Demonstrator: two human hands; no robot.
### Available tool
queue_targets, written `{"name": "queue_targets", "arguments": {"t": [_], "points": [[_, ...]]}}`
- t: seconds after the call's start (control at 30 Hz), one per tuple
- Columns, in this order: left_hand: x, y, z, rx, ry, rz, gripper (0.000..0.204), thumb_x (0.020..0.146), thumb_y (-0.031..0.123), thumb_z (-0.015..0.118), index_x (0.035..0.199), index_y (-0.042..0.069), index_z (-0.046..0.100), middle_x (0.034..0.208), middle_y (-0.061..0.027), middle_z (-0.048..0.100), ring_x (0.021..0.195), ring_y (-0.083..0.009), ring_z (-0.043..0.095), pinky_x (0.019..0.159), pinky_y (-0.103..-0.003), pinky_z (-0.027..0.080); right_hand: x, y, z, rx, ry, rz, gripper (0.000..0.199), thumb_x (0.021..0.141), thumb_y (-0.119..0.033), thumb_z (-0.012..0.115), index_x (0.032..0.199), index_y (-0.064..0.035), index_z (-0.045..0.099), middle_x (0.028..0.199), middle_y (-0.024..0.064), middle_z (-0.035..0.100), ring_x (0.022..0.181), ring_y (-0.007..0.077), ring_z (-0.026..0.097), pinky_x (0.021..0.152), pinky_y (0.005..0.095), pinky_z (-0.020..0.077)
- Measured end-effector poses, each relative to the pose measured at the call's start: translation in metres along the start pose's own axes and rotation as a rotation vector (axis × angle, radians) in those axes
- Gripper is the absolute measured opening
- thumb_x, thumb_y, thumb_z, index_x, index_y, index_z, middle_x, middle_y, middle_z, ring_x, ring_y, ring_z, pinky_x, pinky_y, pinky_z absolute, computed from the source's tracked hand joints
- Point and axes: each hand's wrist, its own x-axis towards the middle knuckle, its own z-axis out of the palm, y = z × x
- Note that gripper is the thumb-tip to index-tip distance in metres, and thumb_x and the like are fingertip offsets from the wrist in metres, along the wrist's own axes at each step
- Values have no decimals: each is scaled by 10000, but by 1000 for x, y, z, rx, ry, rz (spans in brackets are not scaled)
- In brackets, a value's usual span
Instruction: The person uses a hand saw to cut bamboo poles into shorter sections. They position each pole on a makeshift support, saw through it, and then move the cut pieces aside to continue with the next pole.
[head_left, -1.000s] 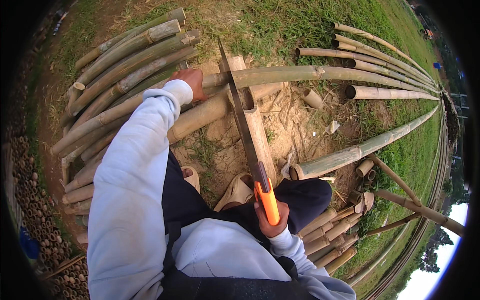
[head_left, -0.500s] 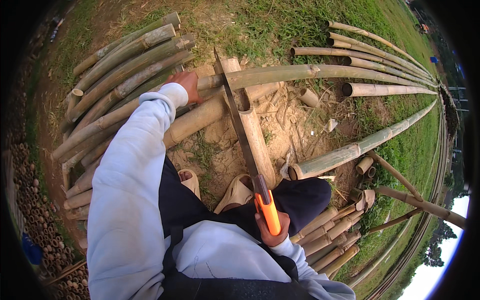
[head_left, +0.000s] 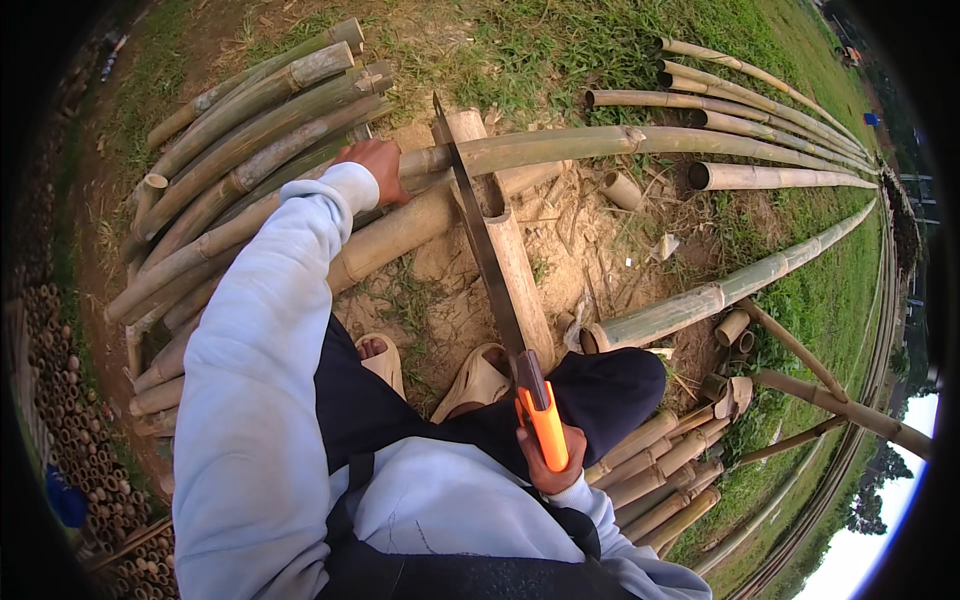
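Note:
A long bamboo pole (head_left: 560, 148) lies crosswise ahead of me, its left part under my left hand (head_left: 376, 172), whose fingers are wrapped round it. My right hand (head_left: 556, 462), near my right knee, grips the orange handle of a handsaw (head_left: 488, 262). The long dark blade points away from me and crosses the pole just right of my left hand. Under the pole are a thick bamboo log (head_left: 400, 236) and a bamboo piece with an open hollow top (head_left: 521, 285). How deep the blade sits in the pole I cannot tell.
Cut bamboo lengths (head_left: 270, 115) are piled at the left. Several long poles (head_left: 780, 178) stretch away at the right, with a greenish one (head_left: 690, 300) nearer. Short pieces (head_left: 655, 470) lie stacked by my right knee. Sawdust (head_left: 450, 290) covers the ground near my sandals (head_left: 475, 382).
The saw's handle has shifted slightly to the right and the blade has moved a little along with it. My left hand stays on the pole; the whole view has shifted slightly.

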Motion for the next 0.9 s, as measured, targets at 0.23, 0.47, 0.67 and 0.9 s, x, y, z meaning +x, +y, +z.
{"name": "queue_targets", "arguments": {"t": [0.23, 0.47, 0.67, 0.9], "points": [[5, 9, -15, 8, 3, 13, 610, 657, 387, 864, 1089, -12, 701, 1099, -244, 717, 1084, -400, 677, 965, -480, 522, 178, -5, 61, 146, 9, -149, 159, 927, -74, 693, 843, 34, 612, 639, 60, 546, 594, 114, 490, 561, 310, 432], [-1, -2, -2, -31, 75, 10, 493, 677, 375, 867, 933, -25, 734, 1053, -243, 732, 1053, -389, 696, 964, -469, 530, 29, 8, 12, 59, -49, 40, 84, 890, -42, 714, 927, 22, 674, 609, 68, 554, 519, 163, 524, 549, 306, 451], [0, 3, 4, -40, 54, 26, 464, 675, 360, 866, 911, -20, 741, 1053, -243, 732, 1005, -391, 711, 937, -472, 549, 88, 13, 16, 51, -69, -8, 104, 919, -69, 692, 897, 28, 662, 600, 52, 527, 545, 110, 480, 538, 293, 422], [-3, -2, 7, -110, 16, -49, 913, 624, 407, 914, 1370, 13, 564, 1300, -242, 635, 1247, -402, 588, 1050, -487, 471, 180, 17, 68, 170, 7, -149, 148, 899, -110, 716, 897, 25, 654, 641, 41, 565, 599, 120, 527, 590, 307, 460]]}}
